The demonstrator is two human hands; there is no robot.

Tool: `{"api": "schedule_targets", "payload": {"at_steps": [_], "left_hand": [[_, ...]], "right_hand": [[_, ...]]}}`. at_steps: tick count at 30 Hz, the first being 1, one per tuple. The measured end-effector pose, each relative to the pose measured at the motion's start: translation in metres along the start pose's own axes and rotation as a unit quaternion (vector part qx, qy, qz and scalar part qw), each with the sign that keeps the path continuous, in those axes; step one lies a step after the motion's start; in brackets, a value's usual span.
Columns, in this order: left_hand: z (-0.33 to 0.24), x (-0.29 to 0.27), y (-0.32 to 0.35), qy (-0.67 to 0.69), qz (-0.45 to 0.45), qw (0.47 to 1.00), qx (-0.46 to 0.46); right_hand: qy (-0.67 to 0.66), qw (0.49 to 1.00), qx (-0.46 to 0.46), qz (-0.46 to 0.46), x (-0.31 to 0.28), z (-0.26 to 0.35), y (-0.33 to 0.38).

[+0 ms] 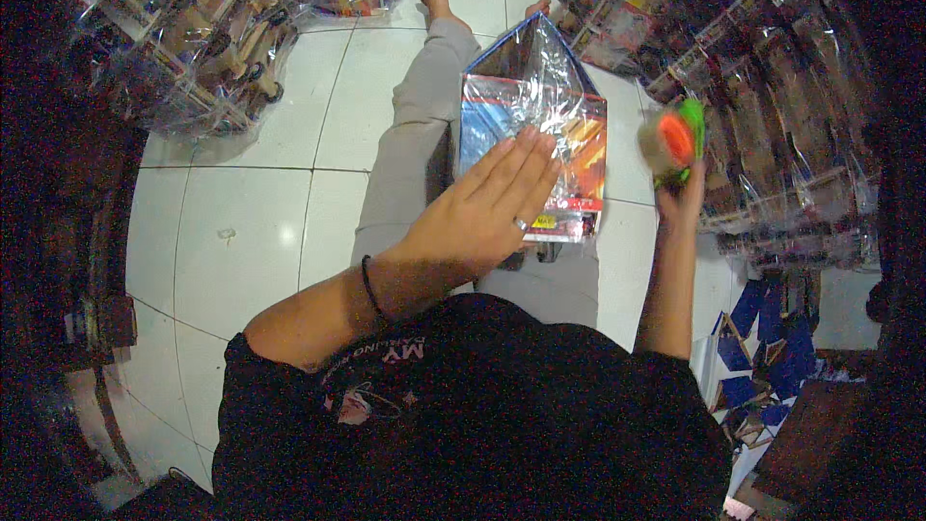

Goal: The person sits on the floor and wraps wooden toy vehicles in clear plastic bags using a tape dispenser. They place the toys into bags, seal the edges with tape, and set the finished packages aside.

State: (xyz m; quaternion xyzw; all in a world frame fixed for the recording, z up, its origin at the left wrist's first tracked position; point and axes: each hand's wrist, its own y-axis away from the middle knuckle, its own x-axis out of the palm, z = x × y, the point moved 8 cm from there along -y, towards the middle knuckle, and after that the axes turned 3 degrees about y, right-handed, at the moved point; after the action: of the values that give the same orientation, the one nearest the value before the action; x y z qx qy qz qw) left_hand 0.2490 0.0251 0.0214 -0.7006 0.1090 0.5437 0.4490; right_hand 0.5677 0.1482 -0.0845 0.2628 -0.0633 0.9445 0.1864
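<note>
A printed box (581, 169) in clear plastic wrap, blue and orange on its face, rests on my lap. Its far end has a peaked shape with blue edges. My left hand (487, 188) lies flat on the wrapped face, fingers stretched out and side by side. To the right of the box, my right hand (683, 195) is raised with its fingers around a green and orange tape dispenser (685, 140). Motion blurs the dispenser, and its tape end cannot be made out.
Plastic-wrapped stacks of wooden toy-like pieces with wheels (207, 48) stand at the far left. More wrapped bundles (762, 87) line the right side. Blue and brown pieces (762, 357) lie heaped at the lower right. White tiles (241, 222) cover the floor.
</note>
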Motion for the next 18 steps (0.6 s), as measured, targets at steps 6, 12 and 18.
{"api": "schedule_targets", "payload": {"at_steps": [6, 12, 18], "left_hand": [[0.003, 0.002, 0.006, 0.045, 0.012, 0.999, 0.006], [0.001, 0.005, 0.013, 0.044, -0.001, 0.999, -0.006], [0.012, -0.013, 0.001, 0.108, -0.08, 0.991, -0.015]], "right_hand": [[0.481, 0.557, -0.487, 0.47, 0.295, 0.101, 0.135], [0.65, 0.159, -0.163, 0.725, 0.402, 0.049, 0.216], [0.692, 0.112, -0.2, 0.685, 0.409, 0.04, 0.21]]}}
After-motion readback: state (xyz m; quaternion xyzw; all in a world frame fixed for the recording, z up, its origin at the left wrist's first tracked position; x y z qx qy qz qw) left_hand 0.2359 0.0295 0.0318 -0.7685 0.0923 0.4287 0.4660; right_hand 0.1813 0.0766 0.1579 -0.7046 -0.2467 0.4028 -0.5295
